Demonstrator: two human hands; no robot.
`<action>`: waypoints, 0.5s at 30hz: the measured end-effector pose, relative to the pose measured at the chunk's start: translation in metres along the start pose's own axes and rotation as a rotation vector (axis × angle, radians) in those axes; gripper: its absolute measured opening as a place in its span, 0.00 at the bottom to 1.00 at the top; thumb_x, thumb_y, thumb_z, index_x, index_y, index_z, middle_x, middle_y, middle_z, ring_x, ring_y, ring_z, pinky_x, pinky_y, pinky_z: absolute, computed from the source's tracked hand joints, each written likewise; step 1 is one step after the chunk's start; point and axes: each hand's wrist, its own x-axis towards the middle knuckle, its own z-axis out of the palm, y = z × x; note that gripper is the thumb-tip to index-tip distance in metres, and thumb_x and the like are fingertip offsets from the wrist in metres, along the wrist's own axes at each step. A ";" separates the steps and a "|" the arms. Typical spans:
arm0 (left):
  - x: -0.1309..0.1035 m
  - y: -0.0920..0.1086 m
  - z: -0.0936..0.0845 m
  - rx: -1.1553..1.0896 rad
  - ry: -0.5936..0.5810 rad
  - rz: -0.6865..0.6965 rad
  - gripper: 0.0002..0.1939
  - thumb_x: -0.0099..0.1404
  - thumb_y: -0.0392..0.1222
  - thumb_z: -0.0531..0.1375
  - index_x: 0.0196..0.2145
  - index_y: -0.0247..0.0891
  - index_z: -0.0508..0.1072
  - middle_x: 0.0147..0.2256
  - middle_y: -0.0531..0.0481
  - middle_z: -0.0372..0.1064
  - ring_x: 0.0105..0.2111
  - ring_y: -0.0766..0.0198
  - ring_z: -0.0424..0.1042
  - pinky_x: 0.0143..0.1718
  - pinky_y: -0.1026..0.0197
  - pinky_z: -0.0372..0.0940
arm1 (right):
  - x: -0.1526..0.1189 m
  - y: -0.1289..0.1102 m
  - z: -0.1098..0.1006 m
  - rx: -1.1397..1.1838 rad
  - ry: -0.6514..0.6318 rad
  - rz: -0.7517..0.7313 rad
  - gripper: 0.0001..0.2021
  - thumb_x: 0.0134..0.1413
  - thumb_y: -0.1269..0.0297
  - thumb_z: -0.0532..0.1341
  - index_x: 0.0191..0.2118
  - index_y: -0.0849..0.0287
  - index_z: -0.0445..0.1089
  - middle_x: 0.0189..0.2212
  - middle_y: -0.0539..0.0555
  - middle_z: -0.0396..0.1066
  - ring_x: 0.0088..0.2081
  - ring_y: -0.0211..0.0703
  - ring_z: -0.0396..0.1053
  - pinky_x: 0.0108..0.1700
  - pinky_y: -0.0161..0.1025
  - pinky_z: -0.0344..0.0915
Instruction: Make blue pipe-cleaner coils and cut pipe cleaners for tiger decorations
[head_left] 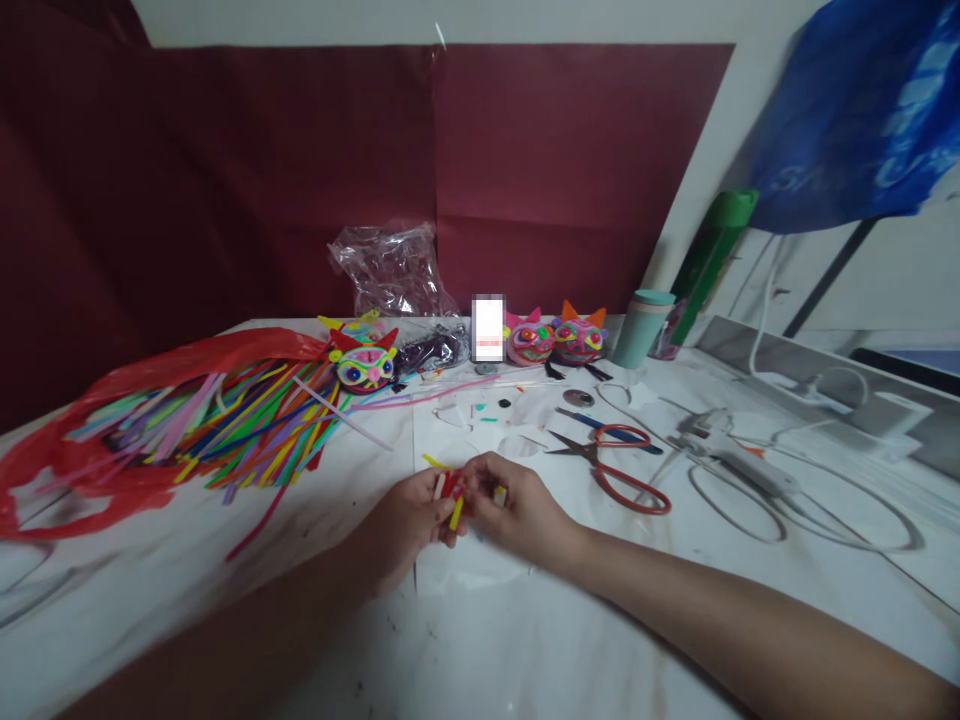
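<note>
Just over the front part of a white sheet, my two hands meet around a small red and yellow piece (455, 512) that looks like bent pipe cleaner. My left hand (412, 515) is closed on its left side. The fingers of my right hand (517, 505) pinch it from the right, and they cover much of it. One yellow end sticks up at the back, another points down toward me. Nearest to my right hand lie red-handled scissors (611, 468), open on the table, with a blue craft knife (607, 430) just behind them.
On the left, a red plastic bag (202, 350) spills many coloured pipe cleaners (247, 430). Decorated animal heads (365, 368) stand along the back, beside clear plastic wrapping (390, 270). At right are a hot glue gun (739, 450) with its cord, a green canister (643, 330) and a power strip (810, 385).
</note>
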 end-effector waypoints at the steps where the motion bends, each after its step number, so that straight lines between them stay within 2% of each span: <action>1: 0.000 0.000 0.000 -0.001 0.008 -0.007 0.13 0.49 0.43 0.64 0.29 0.34 0.66 0.23 0.54 0.63 0.22 0.70 0.63 0.23 0.66 0.55 | 0.000 0.001 0.001 0.013 0.004 0.017 0.04 0.48 0.73 0.56 0.32 0.59 0.63 0.24 0.48 0.67 0.25 0.34 0.66 0.28 0.31 0.61; 6: 0.001 -0.001 -0.001 -0.001 0.019 -0.023 0.21 0.48 0.43 0.65 0.39 0.34 0.67 0.29 0.50 0.67 0.25 0.67 0.67 0.25 0.65 0.58 | 0.002 0.005 0.002 0.059 -0.079 0.075 0.03 0.47 0.73 0.57 0.27 0.59 0.64 0.19 0.47 0.68 0.22 0.33 0.64 0.25 0.30 0.59; 11: 0.002 -0.001 -0.002 0.003 0.013 -0.026 0.20 0.46 0.45 0.66 0.37 0.34 0.68 0.30 0.49 0.68 0.27 0.65 0.69 0.27 0.64 0.60 | 0.003 0.008 0.001 -0.046 0.005 0.057 0.02 0.46 0.72 0.59 0.27 0.60 0.67 0.22 0.48 0.67 0.24 0.33 0.61 0.25 0.30 0.57; 15: 0.001 0.000 0.001 0.042 0.041 -0.035 0.23 0.45 0.45 0.66 0.38 0.34 0.67 0.28 0.49 0.68 0.25 0.65 0.69 0.26 0.63 0.60 | 0.002 0.008 0.001 0.019 -0.042 0.048 0.03 0.48 0.72 0.58 0.27 0.59 0.66 0.21 0.47 0.67 0.24 0.34 0.62 0.26 0.30 0.57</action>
